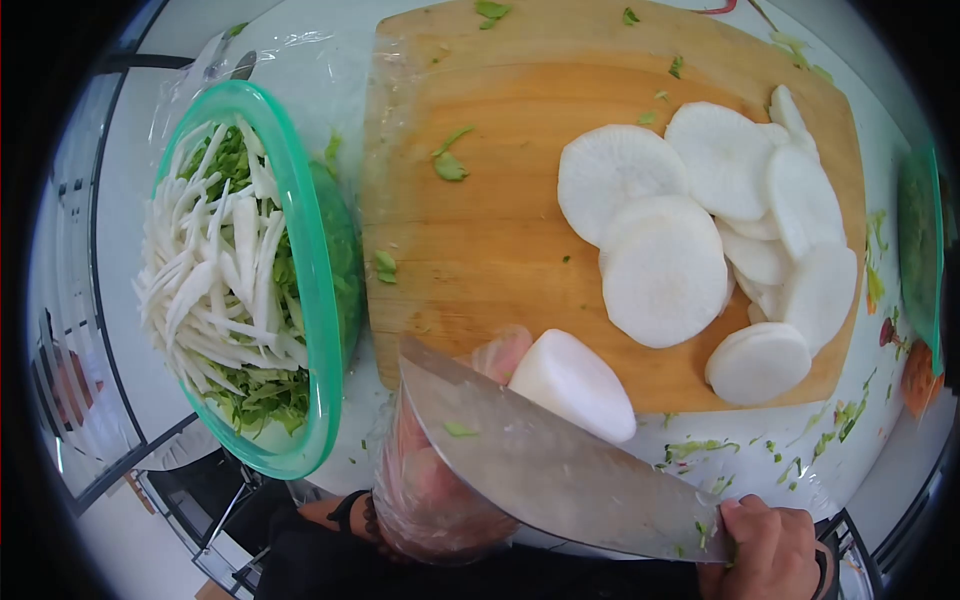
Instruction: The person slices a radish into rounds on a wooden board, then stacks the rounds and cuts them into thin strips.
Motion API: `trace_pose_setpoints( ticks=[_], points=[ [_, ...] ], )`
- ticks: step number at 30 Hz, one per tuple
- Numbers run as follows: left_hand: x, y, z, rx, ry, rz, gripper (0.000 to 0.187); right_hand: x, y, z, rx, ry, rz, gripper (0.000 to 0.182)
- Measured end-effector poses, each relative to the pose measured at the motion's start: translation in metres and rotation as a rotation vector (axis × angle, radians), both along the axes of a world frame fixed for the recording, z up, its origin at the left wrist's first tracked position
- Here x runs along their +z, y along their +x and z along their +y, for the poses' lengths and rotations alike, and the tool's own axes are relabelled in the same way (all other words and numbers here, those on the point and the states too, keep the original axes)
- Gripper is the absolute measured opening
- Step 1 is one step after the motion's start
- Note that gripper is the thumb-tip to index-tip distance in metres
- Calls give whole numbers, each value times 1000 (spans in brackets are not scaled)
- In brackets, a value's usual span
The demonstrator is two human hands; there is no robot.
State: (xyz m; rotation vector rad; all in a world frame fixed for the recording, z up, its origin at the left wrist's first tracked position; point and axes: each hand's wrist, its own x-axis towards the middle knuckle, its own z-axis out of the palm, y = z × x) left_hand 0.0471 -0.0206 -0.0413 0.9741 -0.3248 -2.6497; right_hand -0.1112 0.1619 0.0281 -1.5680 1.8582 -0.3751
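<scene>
My right hand (770, 548), at the lower right, is closed around the handle of a large kitchen knife (570, 462). The broad blade slants up to the left, with a bit of green stuck on it. Behind the blade, my left hand (430, 490) wears a clear plastic glove, and much of it is hidden. Its fingertips press against the end of a thick white radish piece (575, 385) at the cutting board's near edge. Several round white radish slices (665, 270) lie overlapping on the right of the wooden cutting board (480, 220).
Left of the board stands a green basket (322, 330) heaped with white radish strips (205, 290) over chopped greens. Leaf scraps (450, 166) dot the board, and trimmings (700, 450) lie on the white table. Another green container (920, 250) is at the right edge.
</scene>
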Motion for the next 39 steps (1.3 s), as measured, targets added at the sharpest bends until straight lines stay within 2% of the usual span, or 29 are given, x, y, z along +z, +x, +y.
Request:
trace_pose_setpoints(
  ticks=[6,7,9,10,13,23,25,27,30,34,37,39],
  points=[
    [4,-1,-2,22,151,-26,41,4,-1,-10,-3,26,32,40],
    [-1,3,-1,89,239,62,42,5,0,-13,-8,32,34,40],
    [-3,3,-1,130,237,78,44,5,0,-19,-19,49,31,40],
    [-2,-1,1,103,150,4,45,5,-1,-22,-25,62,25,40],
    [2,-5,-2,111,173,-49,46,6,-2,-28,-29,91,30,40],
    [-9,8,9,13,-494,-59,46,4,2,-40,-106,169,24,35],
    [-8,6,11,34,-460,-44,46,2,2,-42,-116,180,22,34],
    [4,-9,4,145,-211,61,45,1,2,-46,-130,194,10,32],
    [2,-3,-4,58,-194,67,44,-2,3,-52,-153,209,-10,31],
    [-22,4,6,99,-194,236,42,-4,3,-55,-171,215,-7,31],
    [-7,-9,6,110,-249,84,42,-6,3,-53,-170,202,-21,29],
    [-3,-8,2,72,-214,94,43,-8,1,-52,-173,199,-33,27]
  ],
)
